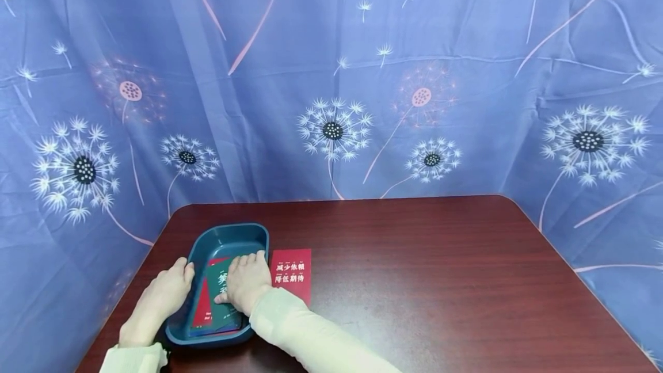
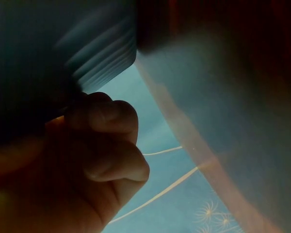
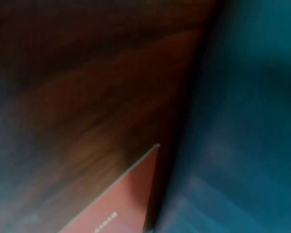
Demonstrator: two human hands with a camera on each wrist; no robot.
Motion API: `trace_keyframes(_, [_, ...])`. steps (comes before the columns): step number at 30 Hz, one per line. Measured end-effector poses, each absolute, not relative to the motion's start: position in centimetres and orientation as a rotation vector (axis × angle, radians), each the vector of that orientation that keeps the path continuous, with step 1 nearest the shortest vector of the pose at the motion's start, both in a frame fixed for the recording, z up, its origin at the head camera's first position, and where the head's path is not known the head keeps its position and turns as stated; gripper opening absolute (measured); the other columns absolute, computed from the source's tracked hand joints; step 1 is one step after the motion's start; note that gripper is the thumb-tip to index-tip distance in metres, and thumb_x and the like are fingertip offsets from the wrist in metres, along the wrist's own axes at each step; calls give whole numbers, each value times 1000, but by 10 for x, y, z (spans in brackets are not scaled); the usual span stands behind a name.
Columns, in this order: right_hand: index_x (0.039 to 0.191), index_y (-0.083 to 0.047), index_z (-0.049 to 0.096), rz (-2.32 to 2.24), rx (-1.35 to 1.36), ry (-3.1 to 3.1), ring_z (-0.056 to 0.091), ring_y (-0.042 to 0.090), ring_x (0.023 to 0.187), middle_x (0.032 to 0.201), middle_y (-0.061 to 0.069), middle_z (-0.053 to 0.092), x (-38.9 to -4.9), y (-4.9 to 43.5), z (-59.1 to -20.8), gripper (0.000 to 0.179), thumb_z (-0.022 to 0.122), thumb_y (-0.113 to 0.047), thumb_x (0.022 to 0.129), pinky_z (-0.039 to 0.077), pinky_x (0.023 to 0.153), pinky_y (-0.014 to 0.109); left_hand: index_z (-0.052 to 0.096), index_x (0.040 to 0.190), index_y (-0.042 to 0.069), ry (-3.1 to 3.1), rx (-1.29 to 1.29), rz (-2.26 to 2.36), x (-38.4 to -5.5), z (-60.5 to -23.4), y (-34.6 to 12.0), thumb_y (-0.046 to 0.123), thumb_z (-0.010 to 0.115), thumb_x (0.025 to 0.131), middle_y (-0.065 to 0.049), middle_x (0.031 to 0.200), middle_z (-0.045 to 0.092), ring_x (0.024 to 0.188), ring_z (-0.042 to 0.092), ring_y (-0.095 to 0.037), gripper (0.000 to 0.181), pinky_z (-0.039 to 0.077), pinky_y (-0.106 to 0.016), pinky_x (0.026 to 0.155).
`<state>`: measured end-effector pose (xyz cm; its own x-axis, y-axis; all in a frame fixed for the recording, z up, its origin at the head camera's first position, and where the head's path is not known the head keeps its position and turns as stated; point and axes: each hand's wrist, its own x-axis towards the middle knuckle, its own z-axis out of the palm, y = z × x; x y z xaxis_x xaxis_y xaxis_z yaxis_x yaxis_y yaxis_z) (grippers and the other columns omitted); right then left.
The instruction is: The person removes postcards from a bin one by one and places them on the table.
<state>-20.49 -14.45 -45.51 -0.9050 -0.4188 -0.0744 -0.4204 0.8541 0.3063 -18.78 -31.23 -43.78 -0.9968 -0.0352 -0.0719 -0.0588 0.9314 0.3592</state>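
Observation:
A blue plastic basin stands at the table's left side, with a stack of printed cards in it. My left hand grips its left rim, and in the left wrist view its fingers are curled at the basin's edge. On top of the stack lies a dark green card with white characters, over a red card. My right hand reaches into the basin over the green card, its thumb lying across the card's face; whether it grips that card, I cannot tell.
Right against the basin's right side, a red card with white characters lies on the brown wooden table. A blue curtain with dandelion prints hangs behind the table and along both its sides.

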Motion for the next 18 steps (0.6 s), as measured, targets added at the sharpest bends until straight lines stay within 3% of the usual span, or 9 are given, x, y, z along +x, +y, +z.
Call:
trace_keyframes(10, [151,-24,33,202,-783,3176,53,12,103,118,-3,56,-206,-133,-451,106,61,-81,67,42,90,33,48,101,-2,3048,-42,576,-186,-440,-311,22,35,105,-12,70,53,70,61,-33,27,49,-55,65])
trace_keyframes(18, [156,-16,17,-128,-871,3143,60,6,91,103,-8,61,-210,-127,-445,98,73,-50,83,41,83,32,46,100,0,3032,-43,581,-185,-437,-310,23,33,105,-9,69,50,66,58,-27,27,46,-49,62])
